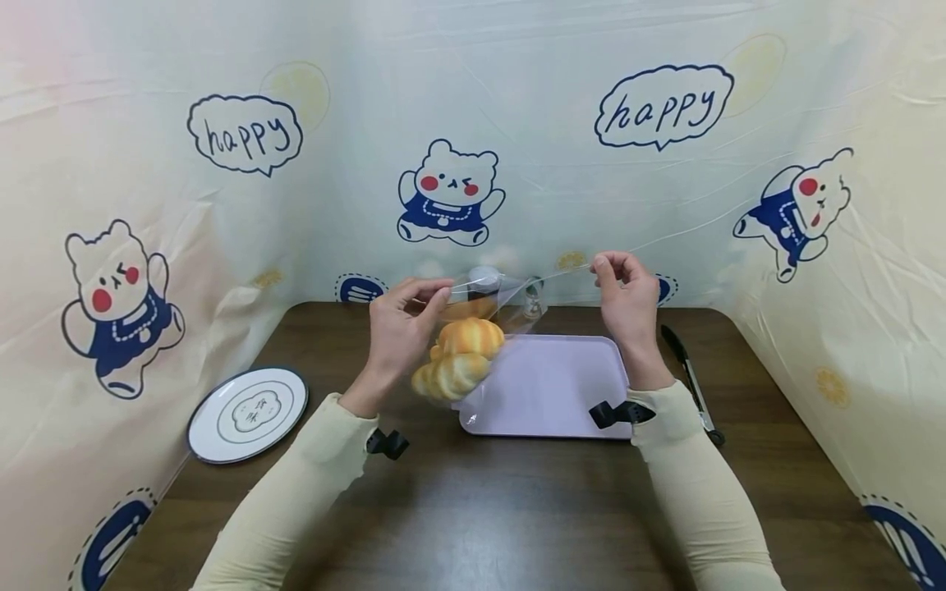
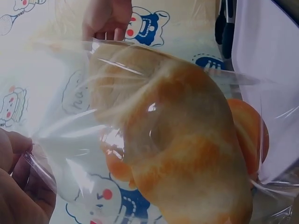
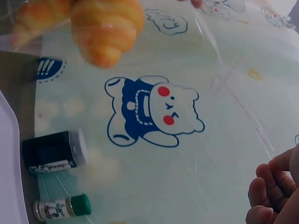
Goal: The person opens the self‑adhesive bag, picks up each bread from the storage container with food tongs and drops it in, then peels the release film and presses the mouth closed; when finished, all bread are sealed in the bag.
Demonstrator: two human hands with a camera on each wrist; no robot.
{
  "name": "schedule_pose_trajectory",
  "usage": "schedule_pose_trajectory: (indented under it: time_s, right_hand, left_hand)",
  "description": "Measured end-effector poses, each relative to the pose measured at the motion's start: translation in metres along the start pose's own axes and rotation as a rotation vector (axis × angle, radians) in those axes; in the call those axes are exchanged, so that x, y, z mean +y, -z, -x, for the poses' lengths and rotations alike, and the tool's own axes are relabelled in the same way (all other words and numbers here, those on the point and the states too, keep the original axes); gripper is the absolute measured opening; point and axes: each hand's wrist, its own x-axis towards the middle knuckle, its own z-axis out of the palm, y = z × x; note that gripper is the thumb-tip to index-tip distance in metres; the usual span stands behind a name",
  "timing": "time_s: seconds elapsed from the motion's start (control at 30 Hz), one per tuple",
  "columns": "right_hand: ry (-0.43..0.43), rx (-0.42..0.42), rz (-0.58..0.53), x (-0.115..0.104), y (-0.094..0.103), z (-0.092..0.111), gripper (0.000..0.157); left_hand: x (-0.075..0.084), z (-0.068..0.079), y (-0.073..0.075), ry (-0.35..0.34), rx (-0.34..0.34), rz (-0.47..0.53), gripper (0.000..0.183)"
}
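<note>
A clear plastic bag (image 1: 521, 300) is stretched between my two hands, above the back of the table. My left hand (image 1: 402, 324) pinches one side of its edge between thumb and fingers. Over on the right, my right hand (image 1: 626, 300) pinches the other side, pulling the film into a taut line. Several golden bread rolls (image 1: 461, 361) hang low in the bag, close to the left hand. Seen large in the left wrist view, a croissant-like roll (image 2: 187, 144) presses against the film, with a more orange roll (image 2: 247, 135) partly hidden behind it.
Below the bag lies a lilac tray (image 1: 550, 394). A white, blue-rimmed plate (image 1: 214, 423) is at the left, and a slim black-and-silver utensil (image 1: 691, 377) at the right. Behind stand a dark jar with a pale lid (image 3: 49, 151) and a green-capped shaker (image 3: 58, 208), near the printed curtain (image 1: 547, 189).
</note>
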Motion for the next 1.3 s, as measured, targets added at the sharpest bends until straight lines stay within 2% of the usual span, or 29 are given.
schedule_pose_trajectory:
  time_s: [0.1,0.3,0.6,0.97,1.2,1.3]
  right_hand:
    - [-0.001,0.036,-0.004,0.005,0.006,-0.003,0.028]
    - [-0.010,0.074,-0.035,0.012,0.017,-0.007,0.026]
    - [-0.076,0.112,-0.061,0.017,0.030,-0.011,0.019]
    - [-0.120,0.169,-0.035,0.026,0.046,-0.016,0.019]
    - [-0.182,0.184,0.008,0.034,0.056,-0.019,0.020]
    - [-0.176,0.204,-0.003,0.039,0.061,-0.021,0.018]
  left_hand:
    - [0.005,0.000,0.002,0.018,0.015,-0.024,0.015]
    - [0.028,0.001,0.009,0.022,0.048,-0.044,0.015]
    - [-0.003,-0.004,0.015,0.035,0.098,-0.038,0.016]
    - [-0.006,-0.005,0.028,0.051,0.127,-0.058,0.019]
    - [0.024,-0.004,0.035,0.077,0.148,-0.048,0.018]
    - [0.024,-0.004,0.038,0.073,0.162,-0.044,0.018]
